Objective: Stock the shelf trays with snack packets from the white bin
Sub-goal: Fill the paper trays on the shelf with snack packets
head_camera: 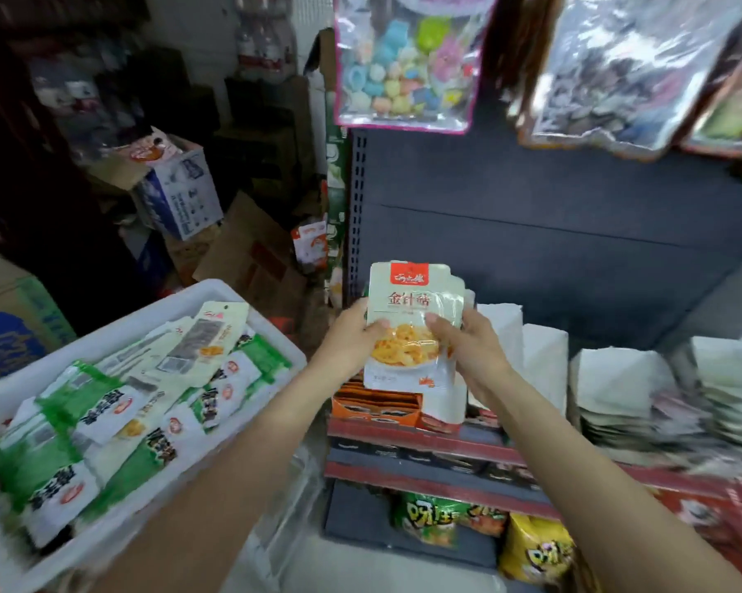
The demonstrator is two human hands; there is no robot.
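Observation:
A small stack of pale snack packets (414, 301) with a red label and a picture of yellow food is held upright in front of the shelf. My left hand (352, 336) grips its left edge and my right hand (467, 348) grips its right edge, thumbs on the front. Just below sits an orange shelf tray (373, 406) with packets standing in it. The white bin (215, 293) at lower left holds several green-and-white and pale packets (104, 404).
White trays (544, 361) and stacks of packets line the shelf to the right. A red shelf edge (425, 440) runs below them, with green and yellow snack bags (532, 549) on the lower shelf. Toy bags (403, 62) hang overhead. Cardboard boxes (253, 250) stand behind the bin.

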